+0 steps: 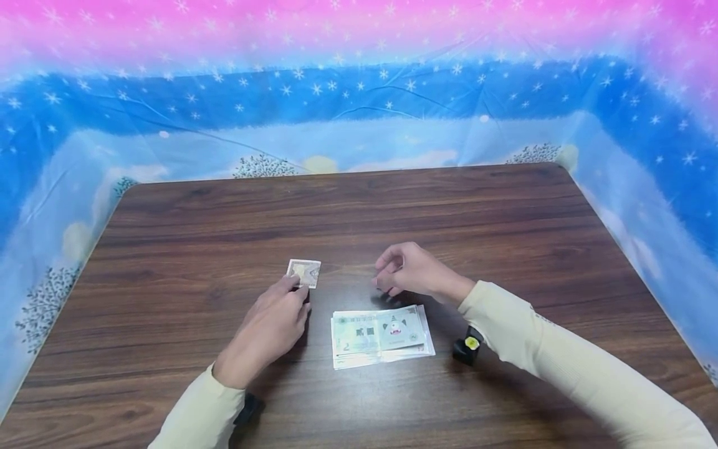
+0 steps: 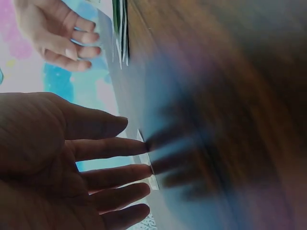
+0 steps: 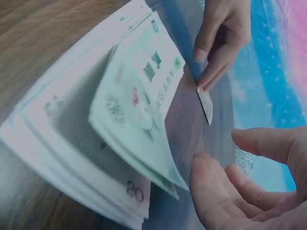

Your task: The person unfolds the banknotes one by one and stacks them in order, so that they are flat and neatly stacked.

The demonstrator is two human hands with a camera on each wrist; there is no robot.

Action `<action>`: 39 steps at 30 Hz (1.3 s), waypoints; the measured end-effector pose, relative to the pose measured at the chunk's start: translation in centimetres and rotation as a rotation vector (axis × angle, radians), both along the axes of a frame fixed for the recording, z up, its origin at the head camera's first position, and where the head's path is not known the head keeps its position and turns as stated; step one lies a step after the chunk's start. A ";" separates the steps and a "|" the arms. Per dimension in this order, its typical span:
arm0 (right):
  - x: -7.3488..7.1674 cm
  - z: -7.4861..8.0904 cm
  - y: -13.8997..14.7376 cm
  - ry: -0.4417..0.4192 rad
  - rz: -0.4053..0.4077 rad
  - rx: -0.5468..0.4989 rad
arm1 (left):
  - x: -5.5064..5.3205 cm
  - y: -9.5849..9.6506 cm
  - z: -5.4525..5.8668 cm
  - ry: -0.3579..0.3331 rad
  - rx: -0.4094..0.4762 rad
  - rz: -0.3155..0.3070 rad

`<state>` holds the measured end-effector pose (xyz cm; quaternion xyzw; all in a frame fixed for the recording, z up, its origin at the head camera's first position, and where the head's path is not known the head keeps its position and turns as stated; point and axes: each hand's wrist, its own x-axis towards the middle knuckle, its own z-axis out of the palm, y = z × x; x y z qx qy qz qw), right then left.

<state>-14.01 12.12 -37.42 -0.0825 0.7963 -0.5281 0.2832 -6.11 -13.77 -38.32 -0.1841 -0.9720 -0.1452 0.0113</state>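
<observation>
My left hand [image 1: 273,320] presses its fingertips on the near edge of a small folded banknote [image 1: 305,272] that lies flat on the table. Its fingers are nearly straight and the thumb stays off the note, as the left wrist view shows. To the right, my right hand [image 1: 412,269] hovers over the table, loosely bent, with a gap between thumb and fingers and nothing held. Below it lies a stack of play banknotes [image 1: 377,337], pale green and printed with a cartoon face. In the right wrist view the top notes [image 3: 139,103] bow up from the stack.
The brown wood-grain table [image 1: 224,218] has rounded far corners. A blue and pink cloth [image 1: 359,93] with snowflakes hangs around its back and sides. A black wrist device [image 1: 467,350] with a yellow mark sits under the right sleeve.
</observation>
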 end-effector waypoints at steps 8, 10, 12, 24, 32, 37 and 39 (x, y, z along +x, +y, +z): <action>-0.9 -0.1 -1.4 -0.169 -0.051 -0.063 | -0.7 1.4 0.4 -0.157 -0.043 -0.003; -1.1 -0.2 -1.6 -0.197 -0.066 -0.096 | -0.9 1.9 0.4 -0.165 -0.044 -0.024; -1.2 -0.2 -1.6 -0.219 -0.078 -0.135 | -1.1 2.5 0.4 -0.167 -0.038 -0.049; -1.9 -0.7 -1.9 -0.394 -0.204 -0.314 | -2.1 4.7 0.6 -0.228 0.002 -0.123; -2.2 -1.0 -2.2 -0.406 -0.265 -0.311 | -2.1 4.8 0.7 -0.269 0.019 -0.115; -2.2 -1.5 -2.7 -0.363 -0.275 -0.272 | -1.9 5.2 0.6 -0.277 0.052 -0.128; -2.2 -1.6 -2.9 -0.333 -0.280 -0.238 | -1.9 5.3 0.6 -0.283 0.069 -0.127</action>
